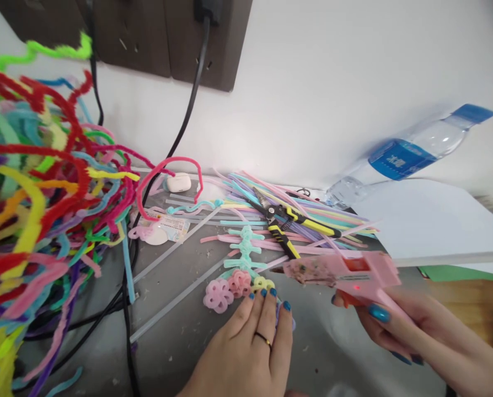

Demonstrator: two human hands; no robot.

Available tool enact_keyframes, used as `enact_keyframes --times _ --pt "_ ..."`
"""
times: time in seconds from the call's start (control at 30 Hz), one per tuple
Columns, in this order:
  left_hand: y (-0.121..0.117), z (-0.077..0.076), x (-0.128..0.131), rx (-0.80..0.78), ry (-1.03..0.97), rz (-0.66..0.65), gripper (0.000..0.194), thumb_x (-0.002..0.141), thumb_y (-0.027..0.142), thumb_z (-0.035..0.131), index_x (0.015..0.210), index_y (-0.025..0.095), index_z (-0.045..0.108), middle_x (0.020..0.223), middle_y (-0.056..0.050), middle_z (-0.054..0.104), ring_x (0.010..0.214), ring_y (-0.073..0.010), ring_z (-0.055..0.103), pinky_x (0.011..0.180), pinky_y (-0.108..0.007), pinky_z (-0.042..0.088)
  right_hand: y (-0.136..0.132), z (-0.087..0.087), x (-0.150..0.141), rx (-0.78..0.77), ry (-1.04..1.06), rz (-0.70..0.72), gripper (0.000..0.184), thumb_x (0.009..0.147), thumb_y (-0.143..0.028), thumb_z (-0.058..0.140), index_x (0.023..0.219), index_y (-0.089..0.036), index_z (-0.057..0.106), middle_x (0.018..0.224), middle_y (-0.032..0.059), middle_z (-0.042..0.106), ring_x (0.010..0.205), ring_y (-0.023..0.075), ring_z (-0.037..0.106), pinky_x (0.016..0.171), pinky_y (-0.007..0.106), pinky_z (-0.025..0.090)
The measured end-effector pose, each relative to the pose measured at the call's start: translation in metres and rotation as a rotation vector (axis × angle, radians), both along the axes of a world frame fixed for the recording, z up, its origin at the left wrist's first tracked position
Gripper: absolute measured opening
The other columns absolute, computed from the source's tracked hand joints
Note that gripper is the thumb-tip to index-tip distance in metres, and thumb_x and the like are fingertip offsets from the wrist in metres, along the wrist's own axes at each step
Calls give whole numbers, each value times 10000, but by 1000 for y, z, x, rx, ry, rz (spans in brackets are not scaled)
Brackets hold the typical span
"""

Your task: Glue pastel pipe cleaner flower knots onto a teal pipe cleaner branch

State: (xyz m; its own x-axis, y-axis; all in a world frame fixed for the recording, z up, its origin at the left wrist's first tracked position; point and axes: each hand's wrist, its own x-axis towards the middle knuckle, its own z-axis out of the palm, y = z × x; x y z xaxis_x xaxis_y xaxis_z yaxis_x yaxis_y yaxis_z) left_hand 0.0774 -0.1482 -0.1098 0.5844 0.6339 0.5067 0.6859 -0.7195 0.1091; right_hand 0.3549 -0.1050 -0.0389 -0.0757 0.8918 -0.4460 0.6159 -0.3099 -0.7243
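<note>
My left hand [252, 342] lies flat on the grey table with fingers stretched out, fingertips pressing on small pipe-cleaner flowers: a pink one [218, 295], a darker pink one [240, 282] and a yellow one [263, 284]. A teal pipe-cleaner stem piece [245, 251] runs up from the flowers. My right hand [412, 331] grips a pink glue gun [346, 273], its nozzle pointing left towards the flowers, just right of them and slightly above the table.
A big tangle of coloured pipe cleaners [35, 215] fills the left. Yellow-black pliers [288, 220] lie on a fan of pastel pipe cleaners. Clear glue sticks [176, 300], black cables [126, 309], a white earbud case [179, 181], a water bottle [403, 157] and white paper [428, 220] are around.
</note>
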Motion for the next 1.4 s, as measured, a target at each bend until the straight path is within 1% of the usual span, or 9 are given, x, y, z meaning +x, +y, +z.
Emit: enact_keyframes --times 0.13,0.23,0.4,0.6,0.73,0.87,0.97,1.2,1.4 --pt "0 2 -3 -63 32 -44 664 988 589 421 1356 53 552 1294 -184 677 1246 -290 589 1091 -366 364 -16 -1 8 53 148 -62 534 880 -714 496 721 -230 656 478 -7 399 435 150 292 444 312 279" --pt "0 5 -5 -108 88 -67 687 970 595 451 1387 56 528 1325 -193 661 1240 -307 595 1077 -386 364 -29 -11 4 60 335 -176 567 887 -689 486 556 -236 561 452 1 343 429 156 277 433 324 246" --pt "-3 7 -6 -99 153 -68 693 955 603 486 1385 63 542 1336 -201 655 1233 -342 595 1018 -414 385 -47 -36 -5 42 626 -472 624 913 -670 459 480 -220 438 442 -15 292 438 126 192 438 300 257" --pt "-2 6 -7 -161 139 -63 741 964 624 453 1421 43 503 1387 -227 609 1313 -344 534 1041 -415 394 -68 -55 3 7 701 -580 596 918 -671 467 535 -217 418 474 -33 299 443 114 183 426 264 297" --pt "3 11 -8 -187 109 -73 700 987 588 437 1418 41 501 1372 -215 623 1276 -327 563 1042 -414 410 -73 -56 5 42 728 -611 484 923 -637 494 661 -231 531 470 -48 290 435 112 165 416 259 282" --pt "7 15 -9 -173 81 -70 678 998 592 402 1367 43 549 1335 -201 651 1224 -323 593 1003 -425 437 -70 -55 -1 54 722 -563 614 921 -652 487 499 -207 464 450 -28 287 437 106 168 413 264 263" --pt "8 16 -9 -194 77 -60 687 995 602 397 1361 43 558 1325 -196 659 1210 -331 598 989 -435 442 -70 -55 -2 63 724 -570 642 911 -671 492 474 -203 443 438 -22 289 436 105 176 417 265 267" --pt "9 16 -9 -171 125 -65 715 995 617 373 1362 31 558 1334 -200 658 1202 -332 620 994 -435 437 -73 -54 1 47 827 -722 409 922 -619 531 839 -240 664 481 -63 258 440 108 174 409 241 310" --pt "14 20 -9 -130 142 -81 711 1001 617 357 1360 36 555 1320 -186 671 1174 -320 642 989 -432 418 -72 -53 5 45 927 -835 375 887 -591 616 854 -223 684 511 -96 153 430 76 118 394 214 317"
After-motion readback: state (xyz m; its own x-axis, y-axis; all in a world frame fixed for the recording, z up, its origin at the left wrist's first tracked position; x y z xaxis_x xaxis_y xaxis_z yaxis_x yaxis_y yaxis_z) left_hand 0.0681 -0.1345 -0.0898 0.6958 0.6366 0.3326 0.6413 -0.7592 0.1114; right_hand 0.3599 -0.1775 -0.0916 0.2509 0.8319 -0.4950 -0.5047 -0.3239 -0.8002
